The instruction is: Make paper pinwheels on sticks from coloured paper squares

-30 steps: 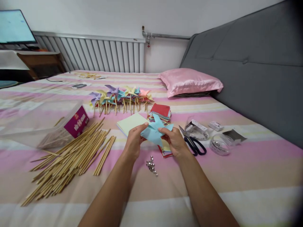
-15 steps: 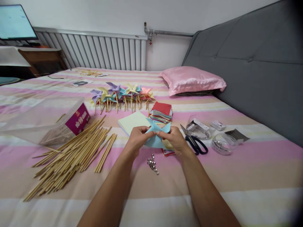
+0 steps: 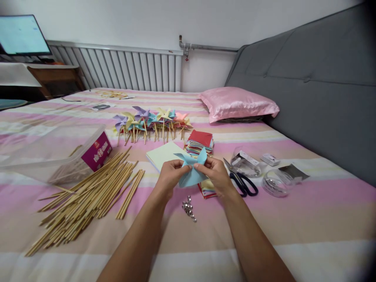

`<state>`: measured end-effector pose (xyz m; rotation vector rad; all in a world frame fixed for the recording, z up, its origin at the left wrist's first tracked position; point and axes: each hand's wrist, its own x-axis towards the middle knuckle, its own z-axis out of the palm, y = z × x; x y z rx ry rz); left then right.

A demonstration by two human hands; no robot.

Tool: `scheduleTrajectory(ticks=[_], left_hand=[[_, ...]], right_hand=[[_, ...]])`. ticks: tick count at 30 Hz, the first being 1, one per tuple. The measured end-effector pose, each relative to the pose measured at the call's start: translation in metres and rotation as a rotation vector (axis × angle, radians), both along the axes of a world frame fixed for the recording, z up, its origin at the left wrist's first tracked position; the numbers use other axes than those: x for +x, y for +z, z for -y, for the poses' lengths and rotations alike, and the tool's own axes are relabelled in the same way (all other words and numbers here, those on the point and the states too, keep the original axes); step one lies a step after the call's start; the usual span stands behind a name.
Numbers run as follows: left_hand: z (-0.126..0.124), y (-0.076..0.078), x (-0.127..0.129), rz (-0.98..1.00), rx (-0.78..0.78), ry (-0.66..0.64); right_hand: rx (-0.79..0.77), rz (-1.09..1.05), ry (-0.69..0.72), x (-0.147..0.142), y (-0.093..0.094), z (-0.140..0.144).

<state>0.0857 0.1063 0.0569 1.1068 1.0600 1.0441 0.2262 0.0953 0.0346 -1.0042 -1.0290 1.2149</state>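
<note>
Between my hands is a light blue paper pinwheel, its blades folded in toward the middle. My left hand pinches it from the left, the thumb near the centre. From the other side my right hand grips it the same way, both thumbs almost meeting. Below the paper lies a small heap of silver pins or beads on the striped bedspread. A stack of coloured paper squares, red on top, stands just beyond. Partly behind my right hand is a smaller pile of paper.
Bamboo sticks spread at left beside a clear plastic box. Finished pinwheels lie farther back, near pale paper sheets. Scissors and round clear containers sit to the right. A pink pillow rests near the grey headboard.
The blue paper has turned and shifted slightly between my fingers, so its upper blades show differently. Both hands still hold it. The view has tilted up a little.
</note>
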Motion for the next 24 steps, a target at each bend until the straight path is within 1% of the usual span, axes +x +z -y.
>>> scheduleTrajectory(ticks=[3,6,9,12,13,14,15,16,18,20,22,24], left_hand=[[0.0,0.0,0.0,0.009,-0.003,0.034],[-0.002,-0.002,-0.002,0.009,-0.015,0.102],[-0.005,-0.003,-0.004,0.038,-0.046,0.208],[-0.009,-0.004,-0.008,0.108,-0.096,0.306],[-0.011,-0.005,-0.009,0.136,-0.113,0.327],[-0.012,-0.005,-0.009,0.163,-0.129,0.345],[-0.013,-0.005,-0.01,0.192,-0.145,0.359],[-0.013,-0.006,-0.01,0.222,-0.16,0.368],[-0.014,-0.006,-0.011,0.282,-0.183,0.365],[-0.014,-0.005,-0.011,0.334,-0.204,0.339],[-0.013,-0.003,-0.01,0.373,-0.215,0.311],[-0.011,-0.002,-0.009,0.392,-0.225,0.294]], right_hand=[[0.029,-0.046,0.017,0.0,0.002,0.001],[0.031,-0.041,-0.018,0.001,0.003,0.0],[0.082,0.037,-0.127,0.003,0.004,-0.002],[0.206,0.146,-0.32,0.004,0.005,-0.002],[0.238,0.168,-0.358,0.004,0.006,-0.001],[0.257,0.179,-0.358,0.004,0.006,0.0],[0.264,0.186,-0.312,0.004,0.007,0.002],[0.261,0.197,-0.227,0.004,0.007,0.004],[0.242,0.254,0.001,0.002,0.007,0.007],[0.24,0.344,0.174,-0.002,0.004,0.008],[0.262,0.408,0.239,-0.006,0.001,0.008],[0.279,0.421,0.232,-0.009,-0.003,0.007]])
